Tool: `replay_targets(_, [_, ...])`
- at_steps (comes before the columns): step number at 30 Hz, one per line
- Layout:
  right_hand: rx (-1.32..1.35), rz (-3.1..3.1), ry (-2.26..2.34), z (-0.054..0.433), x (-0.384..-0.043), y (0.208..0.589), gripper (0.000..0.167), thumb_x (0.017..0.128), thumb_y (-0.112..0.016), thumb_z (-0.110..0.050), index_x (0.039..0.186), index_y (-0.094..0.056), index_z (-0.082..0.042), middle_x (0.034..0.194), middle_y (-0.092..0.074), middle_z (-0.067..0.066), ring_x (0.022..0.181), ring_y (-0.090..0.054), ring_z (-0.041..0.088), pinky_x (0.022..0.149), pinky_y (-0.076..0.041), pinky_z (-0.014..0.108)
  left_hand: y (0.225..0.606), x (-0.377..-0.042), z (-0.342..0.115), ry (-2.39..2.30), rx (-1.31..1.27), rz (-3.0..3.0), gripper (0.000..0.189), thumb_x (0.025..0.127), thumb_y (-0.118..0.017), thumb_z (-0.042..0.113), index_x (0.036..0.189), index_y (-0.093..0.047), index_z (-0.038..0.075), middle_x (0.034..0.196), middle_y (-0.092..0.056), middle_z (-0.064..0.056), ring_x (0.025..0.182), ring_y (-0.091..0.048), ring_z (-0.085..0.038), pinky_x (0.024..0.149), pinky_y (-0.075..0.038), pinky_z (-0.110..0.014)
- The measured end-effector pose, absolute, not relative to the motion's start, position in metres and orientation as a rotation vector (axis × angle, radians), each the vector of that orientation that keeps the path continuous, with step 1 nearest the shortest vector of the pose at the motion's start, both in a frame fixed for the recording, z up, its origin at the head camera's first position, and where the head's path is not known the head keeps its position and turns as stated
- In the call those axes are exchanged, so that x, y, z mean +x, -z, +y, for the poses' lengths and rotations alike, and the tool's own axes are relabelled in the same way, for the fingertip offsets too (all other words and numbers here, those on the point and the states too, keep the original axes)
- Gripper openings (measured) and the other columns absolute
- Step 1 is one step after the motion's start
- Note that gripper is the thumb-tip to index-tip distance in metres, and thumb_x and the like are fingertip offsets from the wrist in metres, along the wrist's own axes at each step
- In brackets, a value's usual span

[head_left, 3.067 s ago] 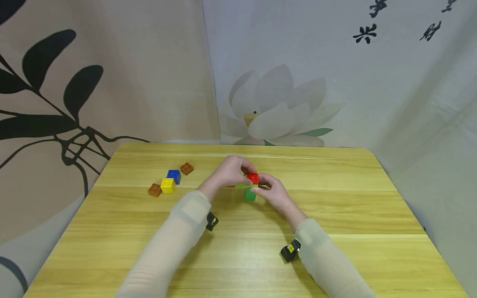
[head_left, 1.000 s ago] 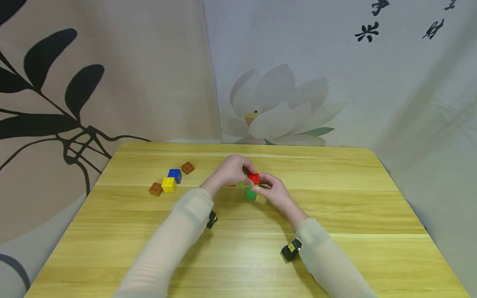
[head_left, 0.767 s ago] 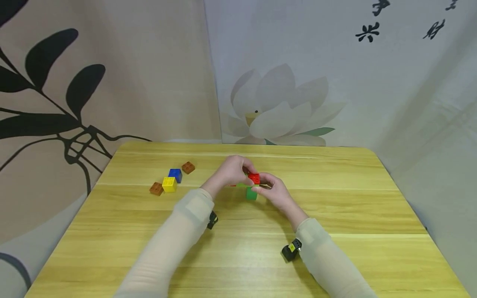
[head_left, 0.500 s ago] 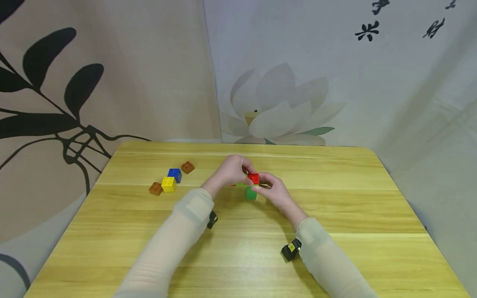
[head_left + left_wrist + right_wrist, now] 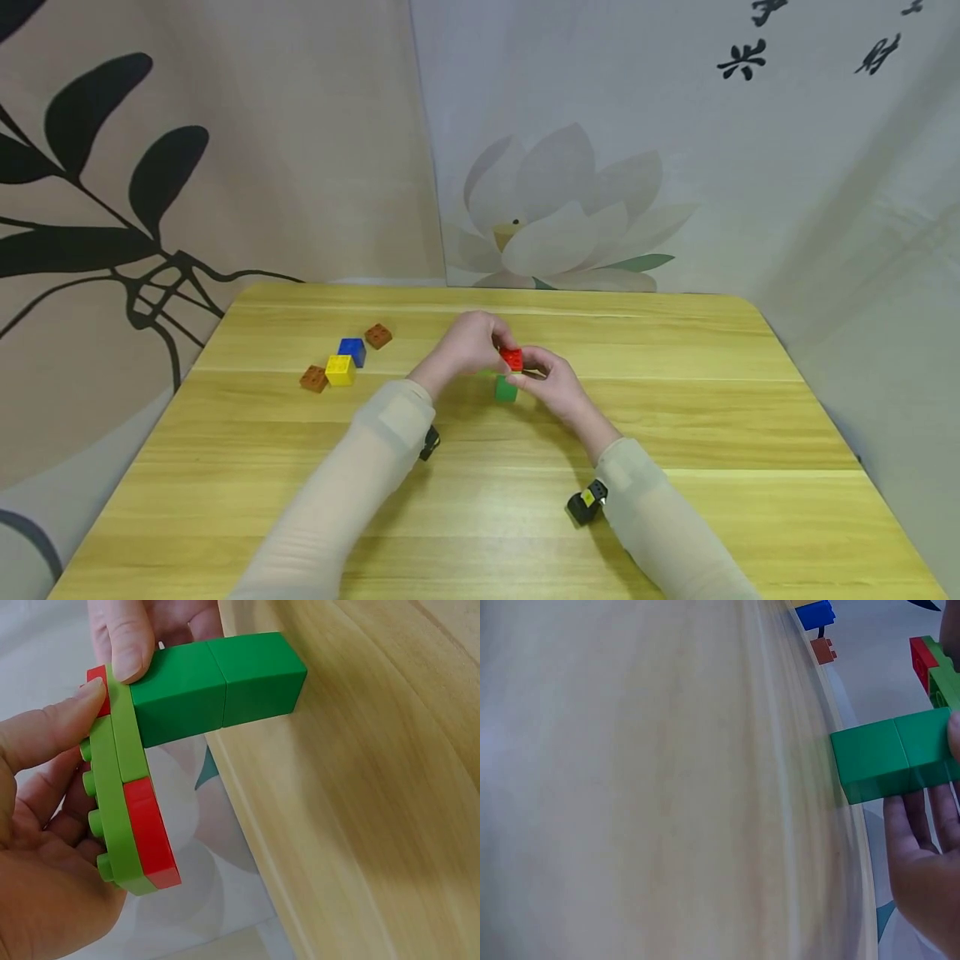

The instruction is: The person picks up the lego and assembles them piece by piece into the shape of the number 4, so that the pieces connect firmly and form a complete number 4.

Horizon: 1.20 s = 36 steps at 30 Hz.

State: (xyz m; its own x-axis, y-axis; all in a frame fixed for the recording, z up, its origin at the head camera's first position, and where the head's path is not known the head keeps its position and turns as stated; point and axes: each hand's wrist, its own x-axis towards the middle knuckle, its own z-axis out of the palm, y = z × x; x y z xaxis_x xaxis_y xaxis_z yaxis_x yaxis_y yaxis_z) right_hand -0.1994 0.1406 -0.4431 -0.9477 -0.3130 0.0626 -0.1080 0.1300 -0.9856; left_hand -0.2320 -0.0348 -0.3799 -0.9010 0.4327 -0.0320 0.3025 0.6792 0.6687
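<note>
Both hands hold a toy brick build above the table. Two dark green bricks [image 5: 217, 682] form its stem, standing under the light green bricks [image 5: 120, 802] in the head view. A red brick [image 5: 154, 832] sits beneath one end of the light green layer, and another red brick [image 5: 512, 359] is on top. My left hand [image 5: 471, 342] pinches the build around the top red brick, its thumb across it. From the other side my right hand [image 5: 553, 383] grips the build, thumb on the light green piece beside the stem; its fingers are partly hidden.
Left on the wooden table [image 5: 675, 400] lie loose bricks: a yellow brick [image 5: 340, 370] against a blue brick [image 5: 352, 352], a brown brick [image 5: 314, 379] beside the yellow one and another brown brick [image 5: 378, 336] behind. A printed cloth backdrop [image 5: 337, 150] rises behind the table's far edge.
My left hand has shifted slightly right, and the red strip that showed beneath it in the head view is now hidden. My right hand keeps nearly the same place; the loose bricks have not moved.
</note>
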Motion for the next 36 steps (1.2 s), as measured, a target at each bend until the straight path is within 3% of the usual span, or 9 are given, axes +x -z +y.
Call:
replay_targets(14, [-0.431, 2.229, 1.927, 0.141, -0.199, 0.443, 0.035, 0.09, -0.071, 0.0, 0.122, -0.061, 0.009, 0.116, -0.066, 0.017, 0.113, -0.057, 0.031, 0.104, -0.043, 0.046, 0.384, -0.232, -0.039, -1.099, 0.652, 2.692, 0.023, 0.07, -0.089, 0.003, 0.088, -0.077, 0.008, 0.083, -0.07, 0.002, 0.079, -0.06, -0.016, 0.072, -0.05, -0.027])
replay_targets(24, [-0.458, 2.235, 1.921, 0.142, -0.201, 0.445, 0.036, 0.089, -0.071, 0.001, 0.122, -0.06, 0.01, 0.115, -0.065, 0.017, 0.113, -0.057, 0.032, 0.104, -0.043, 0.046, 0.386, -0.23, -0.047, -1.107, 0.77, 2.682, 0.023, 0.077, -0.086, 0.009, 0.098, -0.077, 0.009, 0.094, -0.071, 0.003, 0.09, -0.061, -0.018, 0.085, -0.051, -0.032])
replay_targets(31, [-0.472, 2.242, 1.917, 0.142, -0.201, 0.444, 0.036, 0.089, -0.071, 0.001, 0.123, -0.061, 0.009, 0.117, -0.065, 0.019, 0.115, -0.057, 0.035, 0.104, -0.044, 0.047, 0.384, -0.225, -0.056, -1.206, 0.693, 2.671, 0.034, 0.083, -0.081, 0.015, 0.114, -0.072, 0.005, 0.107, -0.071, -0.007, 0.099, -0.06, -0.021, 0.084, -0.052, -0.034])
replay_targets(36, [-0.468, 2.258, 1.905, 0.142, -0.201, 0.445, 0.037, 0.089, -0.072, 0.0, 0.123, -0.061, 0.009, 0.117, -0.065, 0.02, 0.114, -0.058, 0.034, 0.104, -0.044, 0.046, 0.383, -0.223, -0.068, -1.276, 0.697, 2.689, 0.033, 0.084, -0.08, 0.017, 0.114, -0.073, 0.006, 0.111, -0.071, -0.007, 0.102, -0.06, -0.022, 0.091, -0.051, -0.04])
